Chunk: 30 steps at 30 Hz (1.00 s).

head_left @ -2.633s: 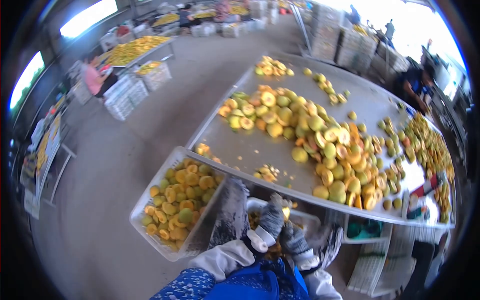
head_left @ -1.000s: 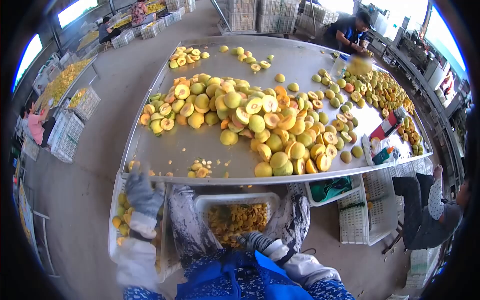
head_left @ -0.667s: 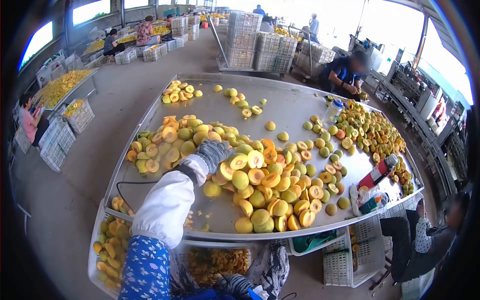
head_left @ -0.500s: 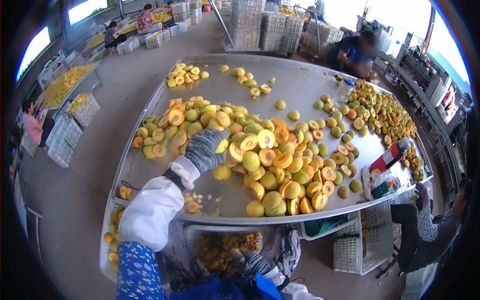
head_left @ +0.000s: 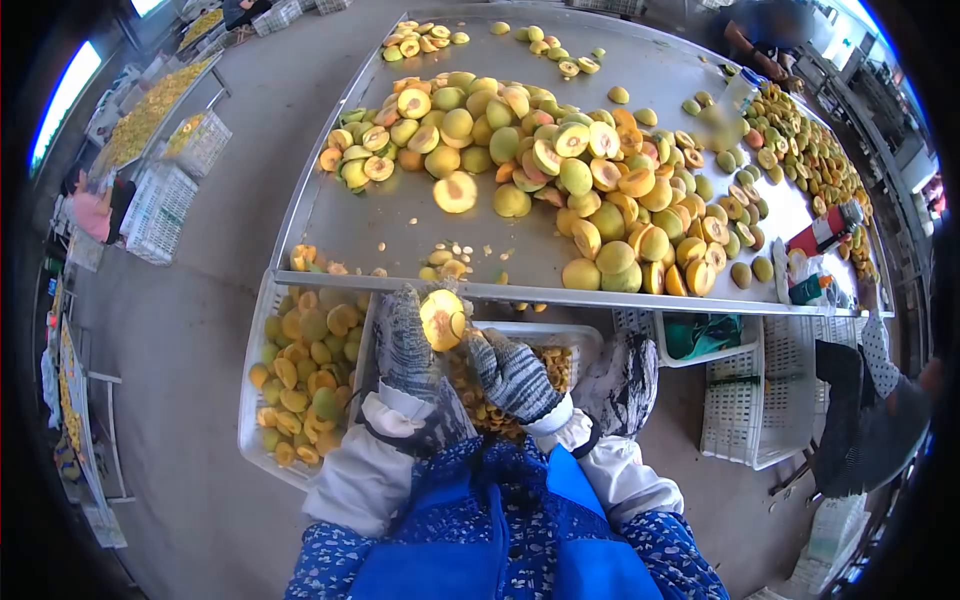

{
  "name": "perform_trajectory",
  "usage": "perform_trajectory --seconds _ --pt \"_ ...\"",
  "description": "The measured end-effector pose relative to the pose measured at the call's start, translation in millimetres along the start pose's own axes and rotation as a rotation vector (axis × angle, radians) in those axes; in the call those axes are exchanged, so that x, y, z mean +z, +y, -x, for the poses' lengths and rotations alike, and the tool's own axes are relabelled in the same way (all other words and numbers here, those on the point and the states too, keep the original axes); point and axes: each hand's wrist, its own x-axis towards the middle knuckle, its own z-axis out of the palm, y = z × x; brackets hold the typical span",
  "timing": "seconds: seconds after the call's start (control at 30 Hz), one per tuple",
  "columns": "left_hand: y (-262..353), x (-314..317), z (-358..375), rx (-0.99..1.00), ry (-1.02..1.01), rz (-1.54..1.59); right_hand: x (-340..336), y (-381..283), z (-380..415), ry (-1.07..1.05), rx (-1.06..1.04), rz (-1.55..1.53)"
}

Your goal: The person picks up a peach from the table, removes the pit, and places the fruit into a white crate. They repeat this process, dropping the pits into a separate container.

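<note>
Near the table's front edge, my left hand (head_left: 405,345), in a striped grey glove, holds a halved yellow fruit (head_left: 442,318) with its cut face showing. Close against the fruit's right side is my right hand (head_left: 510,375), also gloved, its fingers curled; whatever it grips is too small to make out. Below both hands sits a white basket (head_left: 590,342) with brown-orange scraps (head_left: 555,365). Beyond them, a heap of whole and halved fruit (head_left: 575,175) lies on the metal table (head_left: 365,235).
A crate of fruit (head_left: 310,370) stands at the left. Bottles, one red (head_left: 825,228) and one green (head_left: 808,290), are at the table's right. White crates (head_left: 735,420) stand at lower right beside a seated person (head_left: 870,430). Another person (head_left: 765,40) is at the far corner.
My left hand has come back from the heap to the table's front edge with a fruit half. My right hand has risen from the scrap basket to meet it. The view has tilted down.
</note>
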Motion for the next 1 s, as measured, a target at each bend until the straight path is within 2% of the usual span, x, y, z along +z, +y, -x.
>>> perform_trajectory --seconds 0.03,0.07,0.1,0.17,0.2,0.23,0.3,0.4,0.47,0.53,0.6,0.63,0.7,0.73,0.77,0.8,0.83,0.87,0.9,0.93,0.97,1.0 --pt "10 12 9 -0.093 -0.077 0.166 2 -1 0 0.004 -0.003 -0.001" --pt "-38 -29 -13 0.130 -0.005 -0.174 4 -1 0 -0.002 -0.024 0.035" --pt "-23 -13 -2 0.128 -0.010 -0.168 5 -2 2 -0.001 -0.023 0.044" --pt "23 31 28 0.142 -0.108 -0.288 8 -3 6 -0.287 0.147 0.074" --pt "21 32 30 0.012 0.023 -0.077 12 -2 5 -0.260 0.215 -0.052" --pt "21 34 34 0.010 0.019 -0.074 15 -3 6 -0.259 0.218 -0.049" --pt "26 41 44 0.059 0.026 -0.160 18 -4 9 -0.238 0.512 -0.202" --pt "27 47 51 0.154 0.037 -0.303 17 -3 13 -0.174 0.474 -0.274" --pt "21 45 51 0.140 0.031 -0.265 13 -2 15 -0.136 0.461 -0.309" --pt "10 39 49 0.122 0.024 -0.229 5 -3 16 -0.319 0.496 -0.244" --pt "-3 29 45 -0.056 0.026 -0.018 0 -1 18 -0.303 0.462 -0.303" --pt "-4 21 41 -0.061 0.023 -0.018 -2 -1 19 -0.294 0.419 -0.361" --pt "-3 8 28 0.324 -0.353 -0.832 -3 2 23 -0.258 0.408 -0.419" --pt "30 27 35 0.361 -0.475 -1.016 -9 1 24 -0.341 0.482 -0.569" --pt "41 38 36 0.358 -0.473 -1.018 -14 -2 23 -0.423 0.554 -0.721" --pt "47 47 36 0.302 -0.438 -0.927 -21 -9 14 -0.512 0.941 -0.974" --pt "49 50 36 0.247 -0.399 -0.834 -16 -5 19 -0.517 0.940 -0.976" --pt "41 44 34 0.342 -0.369 -0.815 -5 0 28 -0.297 0.559 -0.807" --pt "41 44 35 0.345 -0.359 -0.815 3 1 34 -0.082 0.179 -0.623" --pt "42 44 37 0.249 -0.353 -0.708 6 -17 28 0.118 0.205 -0.788" --pt "42 44 38 0.155 -0.348 -0.600 -3 -22 26 0.111 0.196 -0.790" --pt "10 21 23 0.316 -0.361 -0.600 -14 -24 25 -0.130 0.573 -1.398"
